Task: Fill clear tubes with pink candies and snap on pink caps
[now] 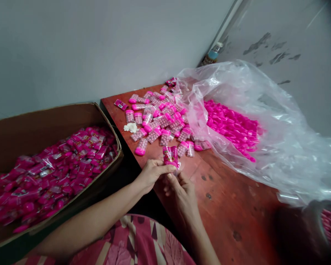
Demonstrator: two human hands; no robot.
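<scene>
Over the front edge of the red table (223,198), my left hand (152,173) pinches the lower left side of a dark pink printed packet (170,156), thumb on its front. Close below it, my right hand (180,187) has its thumb and fingers together at the packet's bottom end; what exactly they grip there is partly hidden. Just behind the packet lie many small clear containers (154,135) with pink caps and pale pink balls inside.
At left stands a cardboard box (44,110) of pink packets (79,154). A large clear plastic bag (237,81) with pink caps (231,127) covers the back right. A dark container (314,228) of pink balls sits front right. A bottle (213,54) stands in the corner.
</scene>
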